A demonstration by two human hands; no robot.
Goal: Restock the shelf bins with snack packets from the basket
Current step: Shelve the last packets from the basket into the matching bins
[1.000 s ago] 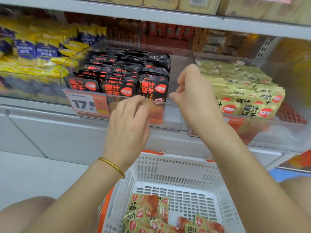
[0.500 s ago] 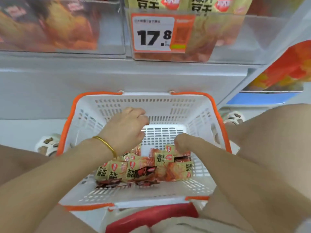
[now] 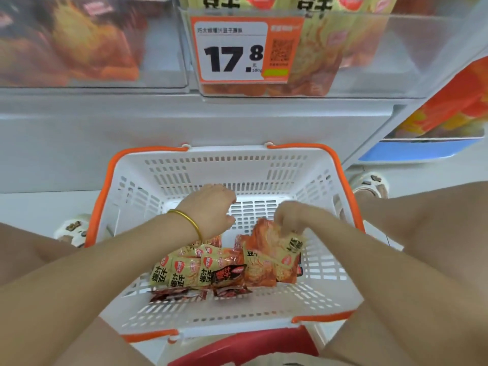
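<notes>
Basket: a white slotted basket [image 3: 264, 167] with orange handles stands below the shelf, between the person's bare legs.
Snack packets: a heap of yellow snack packets [image 3: 182, 273] with black lettering and red round logos lies in the near half of the basket, towards its left. At least one dark red-and-black packet [image 3: 229, 276] lies among them, and more dark ones sit at the near edge of the heap.
Left hand: the left hand [image 3: 211, 210] hangs inside the basket just above the far end of the heap, back upward. Its fingers curl under and out of sight, so I cannot tell whether it has hold of anything.
Bangle: a thin gold bangle [image 3: 187, 223] circles the left wrist.
Right hand: the right hand [image 3: 290, 217] is down in the right side of the basket, fingers closed in a pinch on the top edge of a packet.
Held packet: the held packet [image 3: 266, 260] is orange and yellow, tilted, and its lower end touches the heap.
Shelf bin: a clear shelf bin [image 3: 396, 62] above the basket holds upright yellow packets of the same kind.
Price tag: an orange-edged price tag [image 3: 229, 48] reading 17.8 is on the front of that bin.
Neighbouring bin: the clear bin to the left [image 3: 158, 75] shows blurred orange contents.
Sandal: a pale sandal [image 3: 369, 182] shows beside the basket's right rim.
Red object: a red object [image 3: 245, 344] lies just under the basket's near edge.
</notes>
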